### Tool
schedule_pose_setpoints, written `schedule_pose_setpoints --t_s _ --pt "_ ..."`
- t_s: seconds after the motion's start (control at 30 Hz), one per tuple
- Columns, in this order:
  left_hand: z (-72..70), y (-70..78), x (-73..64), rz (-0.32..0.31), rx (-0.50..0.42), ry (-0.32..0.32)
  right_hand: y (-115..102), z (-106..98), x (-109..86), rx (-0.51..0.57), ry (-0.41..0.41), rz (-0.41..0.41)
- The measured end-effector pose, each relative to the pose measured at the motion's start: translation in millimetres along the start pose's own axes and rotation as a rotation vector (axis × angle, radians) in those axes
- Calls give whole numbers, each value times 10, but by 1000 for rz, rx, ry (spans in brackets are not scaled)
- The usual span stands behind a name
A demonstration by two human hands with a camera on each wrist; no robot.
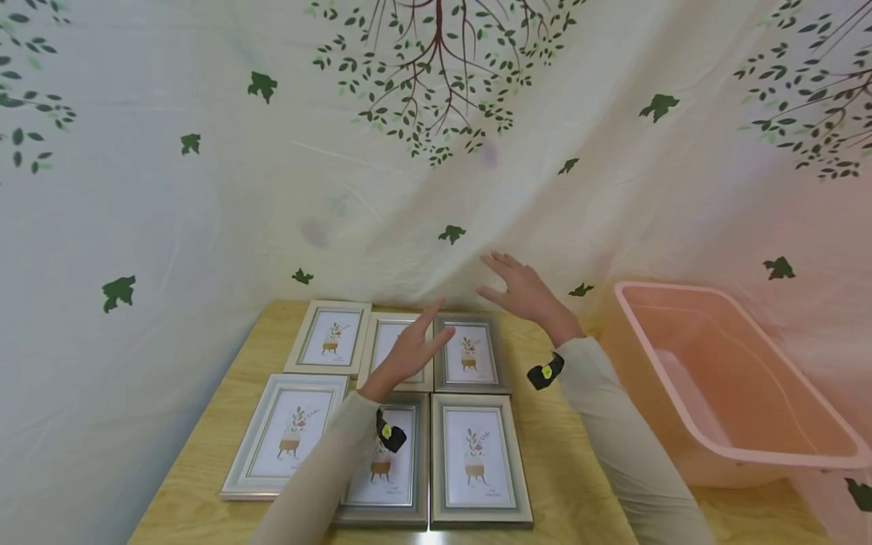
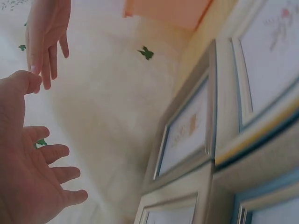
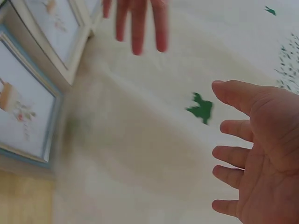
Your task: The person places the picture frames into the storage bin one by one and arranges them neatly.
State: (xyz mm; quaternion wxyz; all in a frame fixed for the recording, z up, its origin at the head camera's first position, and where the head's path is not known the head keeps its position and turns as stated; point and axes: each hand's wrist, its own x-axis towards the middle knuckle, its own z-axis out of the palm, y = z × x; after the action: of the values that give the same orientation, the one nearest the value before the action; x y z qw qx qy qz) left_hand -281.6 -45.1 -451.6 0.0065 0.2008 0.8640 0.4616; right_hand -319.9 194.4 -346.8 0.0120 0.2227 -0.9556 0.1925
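Both hands are raised over the table with nothing in them. My left hand point(image 1: 407, 352), fingers extended and thumb spread, overlaps the back middle frame in the head view. My right hand point(image 1: 523, 289) is up behind the grey picture frame point(image 1: 505, 356), in front of the cloth, its fingers spread. Several picture frames lie face up in two rows: a cream frame point(image 1: 294, 356) at back left, a cream frame point(image 1: 371, 344) in the back middle, a silvery-white frame point(image 1: 235, 473) at front left, a dark grey frame point(image 1: 421, 484) in the front middle and a champagne-grey frame point(image 1: 519, 496) at front right.
A pink plastic tub point(image 1: 705, 446) stands right of the frames. A pale cloth point(image 1: 381, 204) printed with leaves and branches hangs behind the wooden table point(image 1: 559, 469). Black wrist cameras point(image 1: 546, 372) are strapped to both wrists.
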Motion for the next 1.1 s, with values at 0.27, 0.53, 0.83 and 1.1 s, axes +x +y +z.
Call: schedule_pose_setpoints --t_s 0.27,0.53,0.83,1.1 --pt "69 211 27 -11 -375 0 134 -699 -154 27 7 45" --pt "221 380 99 3 -688 -25 385 -1274 -482 49 9 165" --pt "426 596 120 -1 -843 -154 914 -1718 -912 -7 -1 287" --pt "613 670 153 -13 -926 -227 1479 -1854 -1357 -40 -64 330"
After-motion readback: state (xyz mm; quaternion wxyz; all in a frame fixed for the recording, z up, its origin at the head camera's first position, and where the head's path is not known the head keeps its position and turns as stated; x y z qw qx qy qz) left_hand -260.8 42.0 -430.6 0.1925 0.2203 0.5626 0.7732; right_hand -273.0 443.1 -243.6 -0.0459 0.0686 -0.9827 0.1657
